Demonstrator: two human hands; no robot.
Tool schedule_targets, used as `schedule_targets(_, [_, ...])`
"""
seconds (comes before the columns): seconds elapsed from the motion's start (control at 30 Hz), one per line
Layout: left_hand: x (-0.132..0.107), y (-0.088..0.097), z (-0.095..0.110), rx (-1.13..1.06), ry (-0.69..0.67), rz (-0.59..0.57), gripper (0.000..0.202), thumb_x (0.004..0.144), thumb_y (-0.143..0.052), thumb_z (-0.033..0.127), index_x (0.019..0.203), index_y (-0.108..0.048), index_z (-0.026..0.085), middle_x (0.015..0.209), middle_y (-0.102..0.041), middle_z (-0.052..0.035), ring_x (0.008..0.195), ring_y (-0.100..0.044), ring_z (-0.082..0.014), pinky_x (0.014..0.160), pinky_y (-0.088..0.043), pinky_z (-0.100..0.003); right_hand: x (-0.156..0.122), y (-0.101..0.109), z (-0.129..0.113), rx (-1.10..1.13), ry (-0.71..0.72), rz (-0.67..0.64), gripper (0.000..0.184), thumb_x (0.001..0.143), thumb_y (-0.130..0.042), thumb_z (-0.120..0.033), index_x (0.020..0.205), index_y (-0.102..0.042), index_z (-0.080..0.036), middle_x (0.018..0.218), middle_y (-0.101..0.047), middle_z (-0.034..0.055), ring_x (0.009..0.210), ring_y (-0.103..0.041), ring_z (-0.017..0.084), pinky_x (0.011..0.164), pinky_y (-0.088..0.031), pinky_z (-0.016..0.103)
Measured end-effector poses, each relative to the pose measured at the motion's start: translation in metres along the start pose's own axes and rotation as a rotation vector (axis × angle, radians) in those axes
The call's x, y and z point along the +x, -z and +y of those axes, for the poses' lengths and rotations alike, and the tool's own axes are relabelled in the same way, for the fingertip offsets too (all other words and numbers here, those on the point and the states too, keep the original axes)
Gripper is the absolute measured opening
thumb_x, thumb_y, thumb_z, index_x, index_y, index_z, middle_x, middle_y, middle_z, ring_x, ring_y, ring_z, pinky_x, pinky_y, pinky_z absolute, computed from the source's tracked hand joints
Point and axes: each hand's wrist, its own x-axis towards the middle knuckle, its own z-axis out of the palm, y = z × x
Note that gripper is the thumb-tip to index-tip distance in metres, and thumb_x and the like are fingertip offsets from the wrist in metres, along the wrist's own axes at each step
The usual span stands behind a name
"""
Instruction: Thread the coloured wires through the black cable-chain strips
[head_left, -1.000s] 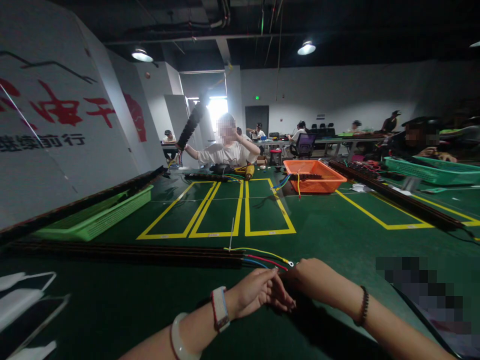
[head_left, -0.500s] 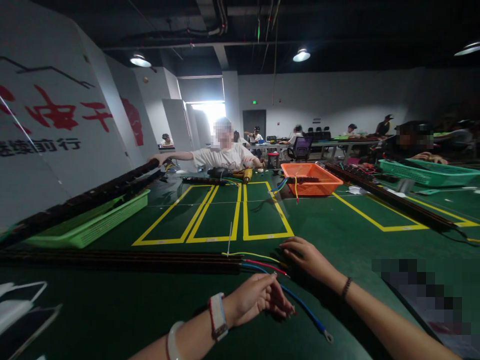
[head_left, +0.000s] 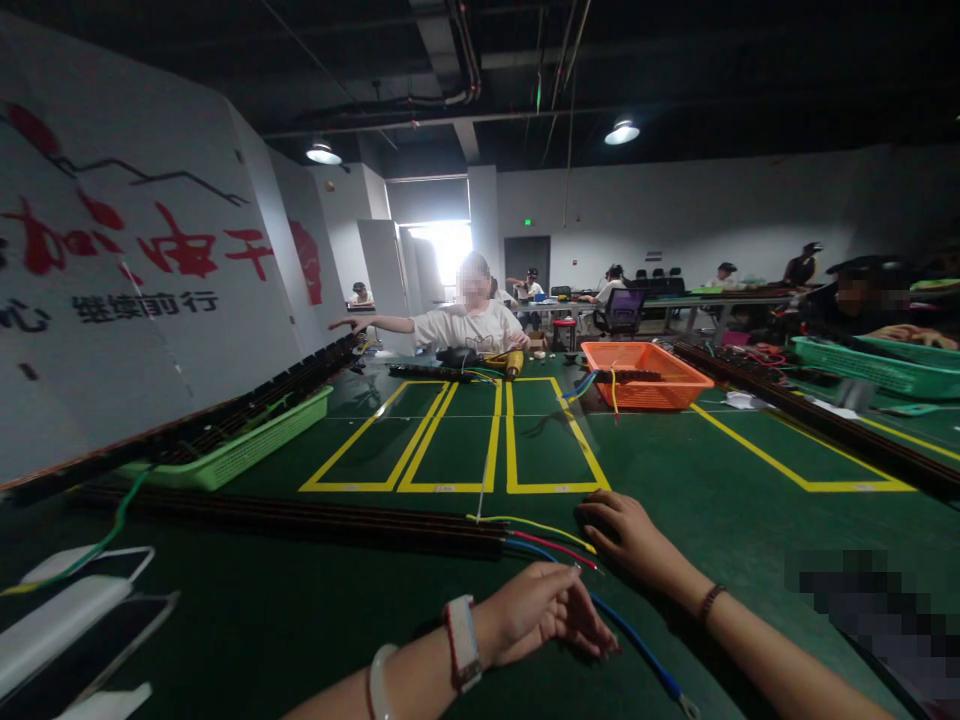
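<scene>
Past the strips' end (head_left: pixel 484 538), cupped left hand (head_left: pixel 551 615) and spread right hand (head_left: pixel 624 533) sit apart.

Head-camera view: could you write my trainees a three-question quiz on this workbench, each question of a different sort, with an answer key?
1. Fill the gap: the wire that emerges past the left hand and runs toward the bottom edge of the picture is ____ in colour.

2. True or false: the dark beaded bracelet is worn on the left wrist.

3. What colour is the tape that marks out rectangles on the tabletop?
A) white
B) yellow
C) red

Key:
1. Blue; it is the blue wire.
2. False; it is on the right wrist.
3. B
</scene>
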Motion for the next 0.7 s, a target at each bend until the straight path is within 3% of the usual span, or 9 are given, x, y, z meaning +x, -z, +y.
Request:
schedule_targets(0.37, [0.002, 0.006, -0.005, -0.027, 0.004, -0.025, 0.041, 0.081, -0.047, 0.047, 0.071, -0.056, 0.007, 0.072, -0.064, -0.0152, 0.075, -0.065, -0.0241, 0.077, -0.046, -0.038, 0.000, -0.006, 0.003, 0.005, -0.035, -0.039, 0.040, 0.090, -0.043, -0.045, 0.118, -0.060, -0.020, 0.122, -0.054, 0.0100, 0.112, -0.049, 0.023, 0.098, -0.039, 0.039])
schedule_targets(0.7, [0.004, 0.011, -0.008, -0.009, 0.016, -0.060, 0.042, 0.083, -0.042, 0.045, 0.071, -0.056, 0.008, 0.073, -0.064, -0.0153, 0.075, -0.065, -0.0222, 0.082, -0.044, -0.040, 0.000, -0.004, 0.000, 0.000, -0.046, -0.068, 0.040, 0.091, -0.043, -0.042, 0.119, -0.059, -0.019, 0.123, -0.053, 0.0111, 0.114, -0.048, 0.024, 0.098, -0.038, 0.041])
